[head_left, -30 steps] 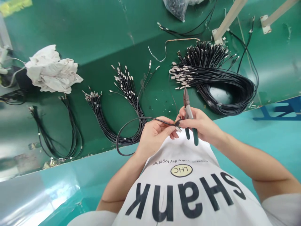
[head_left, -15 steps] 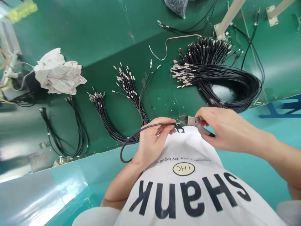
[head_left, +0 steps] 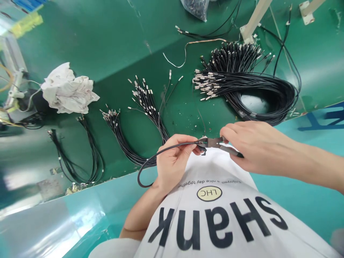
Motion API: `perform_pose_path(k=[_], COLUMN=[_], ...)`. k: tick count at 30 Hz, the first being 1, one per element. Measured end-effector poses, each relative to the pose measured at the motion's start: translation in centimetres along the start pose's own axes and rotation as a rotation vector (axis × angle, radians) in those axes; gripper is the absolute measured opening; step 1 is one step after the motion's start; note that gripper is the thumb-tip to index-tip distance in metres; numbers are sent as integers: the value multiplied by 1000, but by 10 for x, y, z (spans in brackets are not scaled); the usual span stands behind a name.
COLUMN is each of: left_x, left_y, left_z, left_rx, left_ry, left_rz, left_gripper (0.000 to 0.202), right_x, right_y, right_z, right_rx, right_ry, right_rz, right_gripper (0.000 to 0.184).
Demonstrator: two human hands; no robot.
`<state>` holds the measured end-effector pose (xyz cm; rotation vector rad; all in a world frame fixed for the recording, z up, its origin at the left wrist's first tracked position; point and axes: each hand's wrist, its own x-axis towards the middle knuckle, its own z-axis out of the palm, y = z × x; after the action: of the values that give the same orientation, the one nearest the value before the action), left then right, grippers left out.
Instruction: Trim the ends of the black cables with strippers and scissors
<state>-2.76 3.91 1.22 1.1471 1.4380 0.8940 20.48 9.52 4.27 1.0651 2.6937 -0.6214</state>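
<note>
- We look down on a green counter (head_left: pixel 115 43), its front edge slanting across our view, with small pale scraps scattered on it.
- Our left hand (head_left: pixel 173 159) pinches a single black cable (head_left: pixel 172 146) near its end, the fingers (head_left: pixel 186 138) closed on it with thumb against forefinger.
- That cable is held up in front of our white shirt (head_left: pixel 215 172); from the pinch it runs back over the hand and bends in a loop beside the wrist.
- Our right hand (head_left: pixel 255 147) grips a pair of pliers (head_left: pixel 214 143), fingers curled round the handles, which stand somewhat apart.
- The pliers point at the left hand, their jaws at the cable's end; we cannot tell how far those jaws are closed.
- Just below the pliers' tips we see a small black piece (head_left: pixel 203 152), too small to make out.
- Beyond our hands, a large coiled bundle (head_left: pixel 268 80) of black cables with pale ends lies to the right.
- Left of centre we see a curved bundle (head_left: pixel 120 141), and farther left a thinner bundle (head_left: pixel 95 157).
- A crumpled white cloth (head_left: pixel 70 91) lies behind that thinner one.
</note>
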Motion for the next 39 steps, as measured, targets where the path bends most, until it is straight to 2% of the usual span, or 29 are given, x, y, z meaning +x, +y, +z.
perform_pose_path(k=[10,22,27,33,39], left_x=[0,-4,-7,-10,-9], left_y=[0,-3,-2,-4,-3], left_z=[1,6,8,12,12], left_rx=[-36,-200,-313,-325,-355], left_ry=[-24,-42,-57,-23,-62], left_rz=[-46,-114,-88,-80,-56], left_gripper=[11,8,7,9,14], right_x=[-2,-6,-7,-9,-11], right_y=[0,-6,-8,-10,-11], right_z=[-1,5,8,17,10], right_rx=[-149,-144,-117,-248,-58], right_ry=[6,-16,-15,6,-83], right_rz=[-39,-82,-57,-29,38], right_gripper=[11,16,15,19,11])
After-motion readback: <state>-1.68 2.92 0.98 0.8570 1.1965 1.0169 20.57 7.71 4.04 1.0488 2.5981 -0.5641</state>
